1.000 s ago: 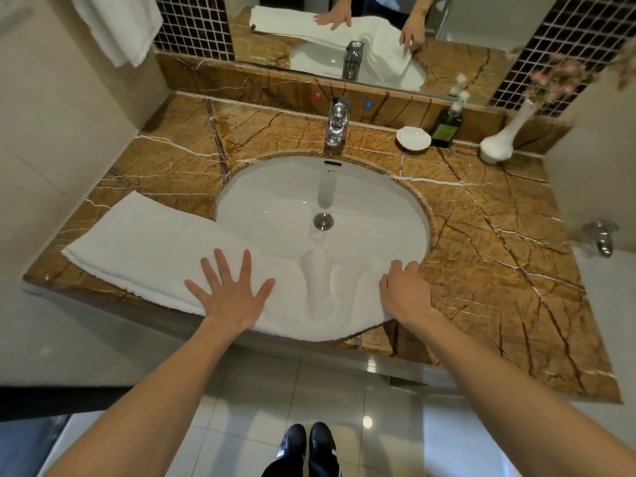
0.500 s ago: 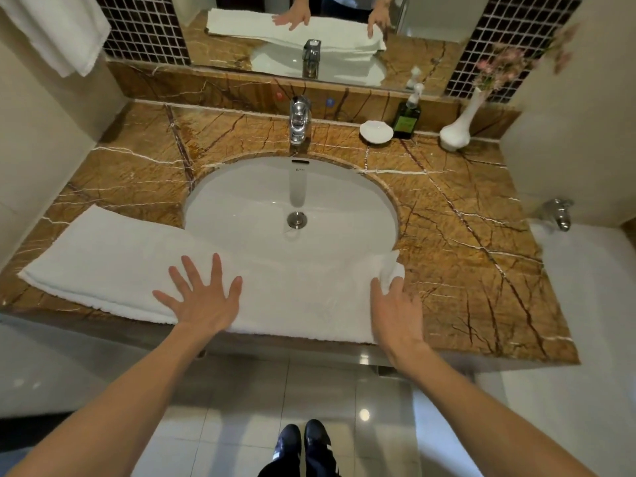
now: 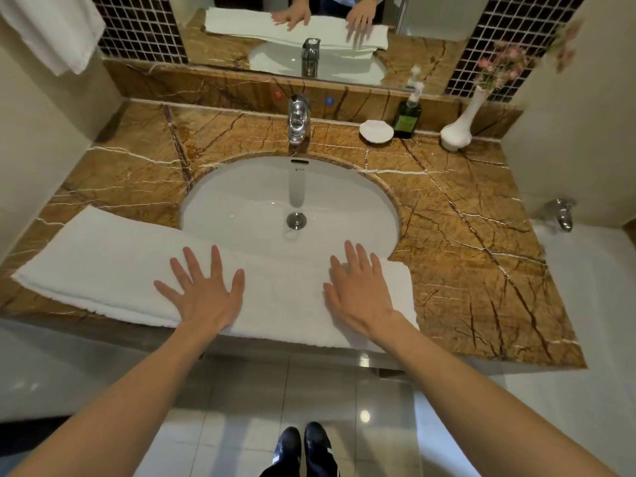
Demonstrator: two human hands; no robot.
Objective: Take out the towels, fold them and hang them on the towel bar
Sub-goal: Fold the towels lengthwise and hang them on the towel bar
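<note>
A long white towel (image 3: 103,266) lies folded lengthwise along the front edge of the brown marble counter (image 3: 475,256), spanning the near rim of the sink (image 3: 241,201). My left hand (image 3: 203,294) rests flat on the towel's middle with fingers spread. Near the towel's right end my right hand (image 3: 358,290) also lies flat, fingers straight. Another white towel (image 3: 51,29) hangs at the top left; what holds it is out of view.
A chrome faucet (image 3: 298,118) stands behind the sink. A white soap dish (image 3: 376,131), a dark soap bottle (image 3: 407,115) and a white vase with pink flowers (image 3: 459,129) line the back right. A mirror (image 3: 309,32) is above. A wall tap (image 3: 561,215) sticks out at right.
The right end of the towel, sagging into the sink a second ago, now lies flat. My right hand went from gripping that end to resting flat on it. My left hand stayed spread on the towel.
</note>
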